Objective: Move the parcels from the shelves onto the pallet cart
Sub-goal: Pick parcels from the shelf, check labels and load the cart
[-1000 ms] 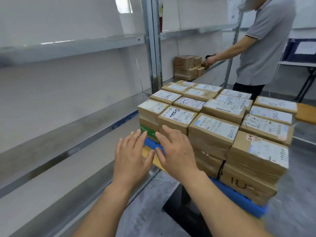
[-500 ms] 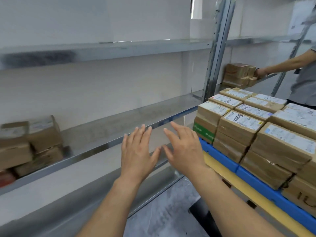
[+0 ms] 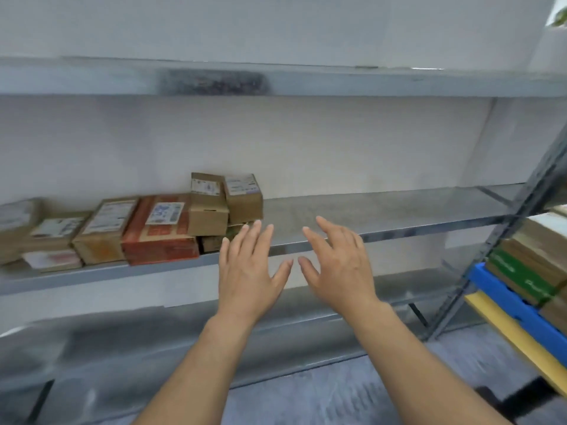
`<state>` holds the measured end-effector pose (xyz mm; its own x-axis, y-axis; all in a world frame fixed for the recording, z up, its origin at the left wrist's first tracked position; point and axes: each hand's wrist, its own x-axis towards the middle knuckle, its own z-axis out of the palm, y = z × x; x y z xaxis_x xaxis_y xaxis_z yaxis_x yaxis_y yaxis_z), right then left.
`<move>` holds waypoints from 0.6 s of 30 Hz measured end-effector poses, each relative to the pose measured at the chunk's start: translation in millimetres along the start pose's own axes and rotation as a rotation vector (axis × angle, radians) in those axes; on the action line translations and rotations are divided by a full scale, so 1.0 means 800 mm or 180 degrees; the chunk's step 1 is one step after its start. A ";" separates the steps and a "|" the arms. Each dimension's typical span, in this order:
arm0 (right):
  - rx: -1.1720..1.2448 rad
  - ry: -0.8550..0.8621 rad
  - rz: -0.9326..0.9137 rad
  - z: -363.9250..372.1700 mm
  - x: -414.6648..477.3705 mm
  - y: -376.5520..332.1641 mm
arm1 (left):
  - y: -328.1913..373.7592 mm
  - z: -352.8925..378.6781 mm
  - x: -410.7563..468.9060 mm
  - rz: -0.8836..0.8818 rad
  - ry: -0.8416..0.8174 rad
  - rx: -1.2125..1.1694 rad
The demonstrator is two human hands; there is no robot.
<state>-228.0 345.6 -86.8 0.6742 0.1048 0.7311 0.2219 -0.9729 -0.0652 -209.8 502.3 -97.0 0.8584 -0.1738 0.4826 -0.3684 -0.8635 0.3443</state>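
Observation:
Several cardboard parcels sit on the middle metal shelf [image 3: 383,216] at the left: a red-printed box [image 3: 159,237], a brown box [image 3: 104,231] beside it, and two small brown boxes [image 3: 227,200] stacked at the right end of the row. My left hand [image 3: 250,271] is open, palm down, its fingertips just right of and below those small boxes. My right hand [image 3: 336,268] is open beside it, in front of the bare part of the shelf. Neither hand touches a parcel. The pallet cart [image 3: 515,305], blue over yellow, shows at the right edge with stacked parcels [image 3: 534,265] on it.
An upper shelf [image 3: 337,84] runs across above, and a lower shelf [image 3: 184,335] lies below my hands. A grey shelf upright [image 3: 503,240] slants between the shelves and the cart. Grey floor [image 3: 337,397] is underneath.
The view has swung left from the loaded cart to the shelves. Both open hands have moved with it and now hover near the parcels on the middle shelf. The other person is out of view.

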 end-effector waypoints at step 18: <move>0.1064 -0.0606 -0.0811 0.149 0.076 -0.193 | -0.200 -0.064 -0.034 -0.1326 0.0075 0.0600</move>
<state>-137.6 526.7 -113.5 0.6792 0.3985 0.6164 0.5913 -0.7946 -0.1378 -192.4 669.3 -124.0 0.9104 0.2155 0.3531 0.0798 -0.9290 0.3613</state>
